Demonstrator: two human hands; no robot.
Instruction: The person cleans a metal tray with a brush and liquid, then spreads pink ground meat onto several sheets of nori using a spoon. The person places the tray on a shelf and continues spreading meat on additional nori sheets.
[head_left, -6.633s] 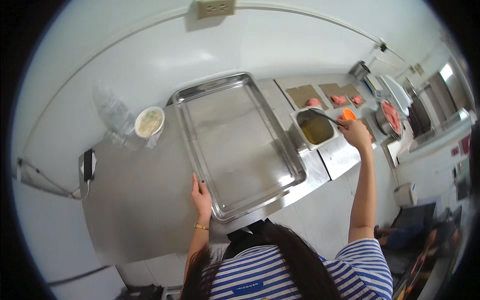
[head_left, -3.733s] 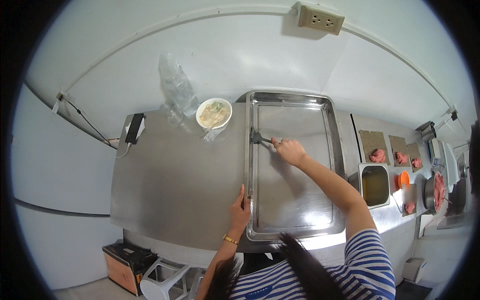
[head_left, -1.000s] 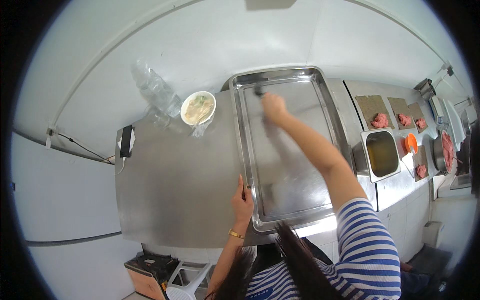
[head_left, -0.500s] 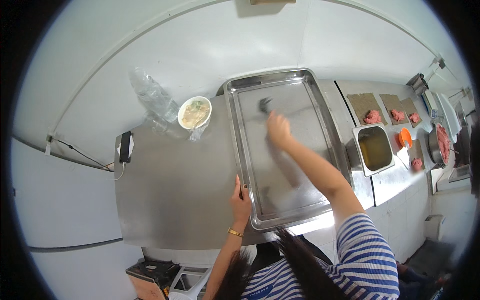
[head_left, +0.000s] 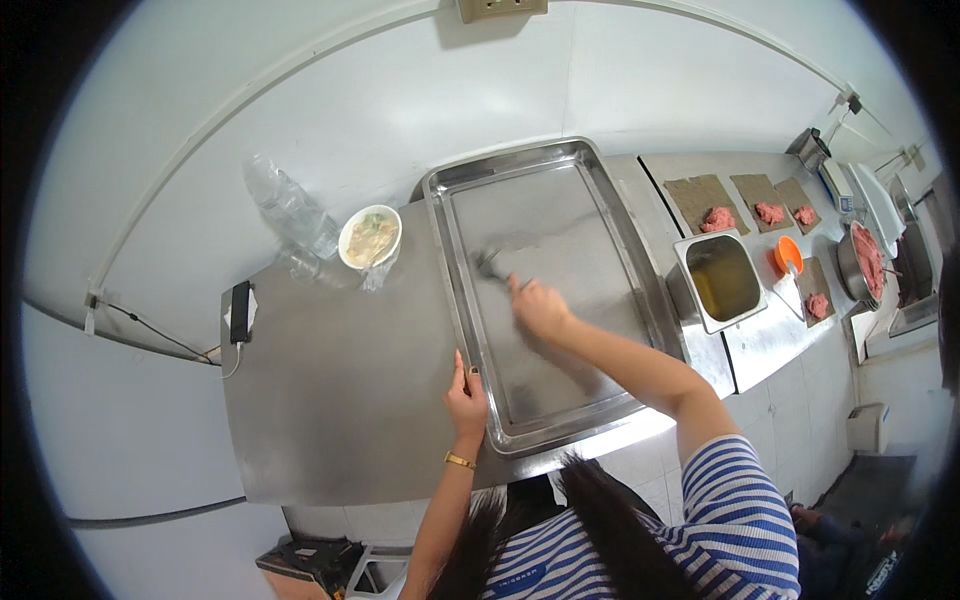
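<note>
My right hand (head_left: 540, 310) is closed round a dark brush (head_left: 490, 263), its blurred head low over or on the left half of the large steel tray (head_left: 664, 338), whose inside has a wet sheen and streaks. My left hand (head_left: 466, 400) holds the tray's left rim near the front corner, index finger pointing along it. Right of the tray stands a square steel container (head_left: 722, 284) of yellow liquid. A white bowl of soupy food (head_left: 370, 237) with a plastic wrapper is left of the tray.
Several brown sheets (head_left: 688, 195) bear pink minced-meat lumps (head_left: 718, 219). Right are an orange cup (head_left: 787, 254), a steel bowl of mince (head_left: 866, 262) and a scale (head_left: 838, 190). Left are plastic bags (head_left: 290, 210) and a black device with cable (head_left: 240, 312). Someone in dark clothes (head_left: 830, 530) is at lower right.
My right hand has gone from the liquid container to the tray with the brush, and lately swept toward me along its left half. My left hand stays at the rim; the view has shifted.
</note>
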